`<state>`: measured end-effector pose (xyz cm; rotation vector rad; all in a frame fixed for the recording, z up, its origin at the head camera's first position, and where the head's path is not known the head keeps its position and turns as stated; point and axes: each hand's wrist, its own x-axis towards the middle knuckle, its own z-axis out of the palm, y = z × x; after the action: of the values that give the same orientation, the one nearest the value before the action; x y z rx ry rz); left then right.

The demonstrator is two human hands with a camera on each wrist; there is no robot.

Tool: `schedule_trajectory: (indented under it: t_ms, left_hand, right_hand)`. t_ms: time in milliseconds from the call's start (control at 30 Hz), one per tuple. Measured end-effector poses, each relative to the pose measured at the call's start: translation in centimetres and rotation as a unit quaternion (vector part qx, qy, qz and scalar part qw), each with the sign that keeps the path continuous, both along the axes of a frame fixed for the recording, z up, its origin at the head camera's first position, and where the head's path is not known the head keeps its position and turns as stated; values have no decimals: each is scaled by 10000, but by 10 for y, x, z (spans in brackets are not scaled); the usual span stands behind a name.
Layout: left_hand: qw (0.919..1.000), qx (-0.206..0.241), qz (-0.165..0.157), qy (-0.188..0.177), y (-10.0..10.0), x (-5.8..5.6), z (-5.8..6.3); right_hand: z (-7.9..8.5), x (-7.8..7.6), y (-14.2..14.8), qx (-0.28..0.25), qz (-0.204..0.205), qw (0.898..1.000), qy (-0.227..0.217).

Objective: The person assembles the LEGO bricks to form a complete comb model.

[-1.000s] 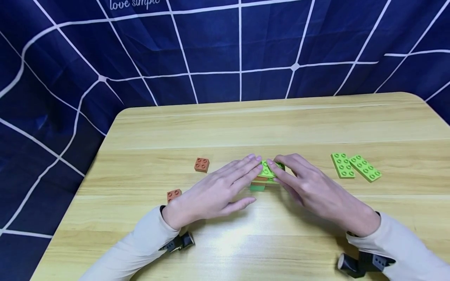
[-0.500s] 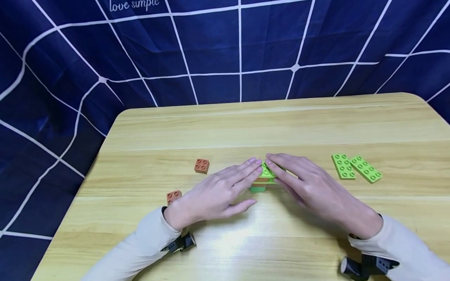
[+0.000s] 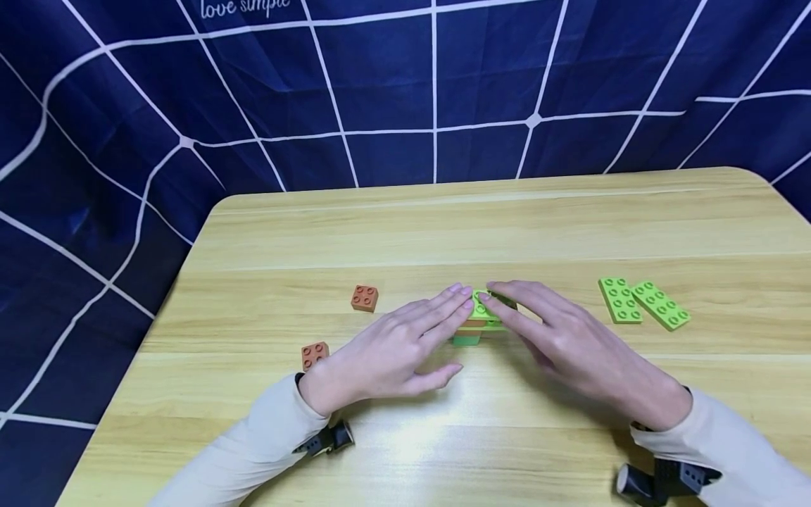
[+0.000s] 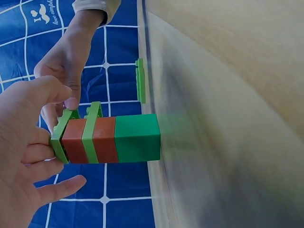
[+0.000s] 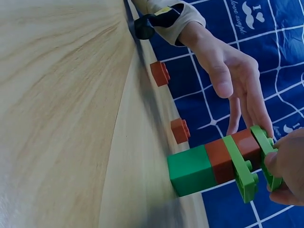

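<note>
A stack of toy building blocks stands upright on the table: a dark green block (image 5: 192, 172) at the bottom, then a brown-orange brick (image 4: 104, 140), a lime green plate (image 4: 90, 137), another brown-orange brick (image 4: 74, 140) and a lime green top plate (image 3: 479, 305). Both plates overhang to the right. My left hand (image 3: 402, 341) lays its extended fingertips on the left part of the top plate, thumb held away. With thumb and fingers, my right hand (image 3: 570, 345) pinches the overhanging end of that plate; in the head view its thumb is hidden.
Two loose brown-orange bricks lie left of the stack, a farther brick (image 3: 364, 298) and a nearer brick (image 3: 315, 355) beside the left wrist. Two lime green plates (image 3: 620, 301) lie at right, nearly touching. A blue curtain (image 3: 393, 91) hangs behind the wooden table (image 3: 380, 232).
My right fingers first slid left over the top plate, then drew back slightly to the right, baring more of it. My left hand and the stack have hardly moved.
</note>
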<state>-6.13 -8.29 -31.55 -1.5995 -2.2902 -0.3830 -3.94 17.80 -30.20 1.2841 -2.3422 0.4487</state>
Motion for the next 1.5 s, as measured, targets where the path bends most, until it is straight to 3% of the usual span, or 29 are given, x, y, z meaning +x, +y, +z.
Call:
schedule_trajectory:
  t_ms: [433, 933, 1500]
  left_hand:
    - [9998, 112, 47, 125, 2, 2, -5]
    - [9994, 280, -125, 181, 0, -5, -6]
    - [9996, 212, -148, 112, 1, -5, -5]
  right_hand:
    - [-3, 1, 2, 15, 83, 9999, -147]
    - [-4, -4, -5, -50, 163, 9996, 228]
    - [-8, -5, -5, -343, 133, 9985, 406]
